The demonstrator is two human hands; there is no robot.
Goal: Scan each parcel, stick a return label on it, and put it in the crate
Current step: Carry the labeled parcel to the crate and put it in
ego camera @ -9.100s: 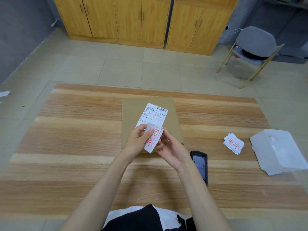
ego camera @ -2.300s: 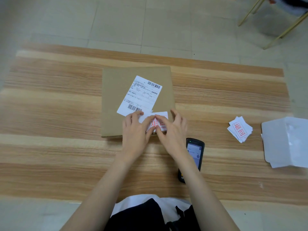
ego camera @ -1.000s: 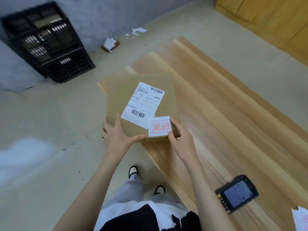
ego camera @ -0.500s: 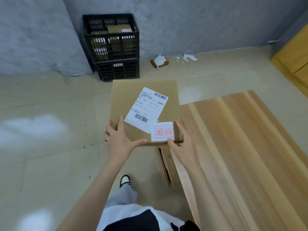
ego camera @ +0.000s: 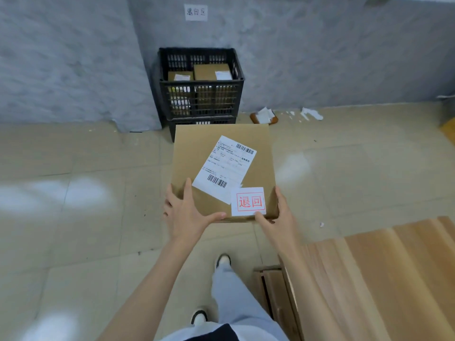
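Both my left hand (ego camera: 187, 214) and right hand (ego camera: 282, 216) are gripping the stiff, likely light parcel (ego camera: 197, 153) flat between them.

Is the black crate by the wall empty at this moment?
No, at least two brown parcels lie inside the black crate, visible over its front rim.

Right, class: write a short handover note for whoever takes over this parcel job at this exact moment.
The left grip holds the parcel at its near left corner, the right grip at its near right.
The return label is stuck on, at a corner of the shipping label.
Scanning can't be confirmed.
Left to do: place it in the black crate ahead, which holds other parcels.
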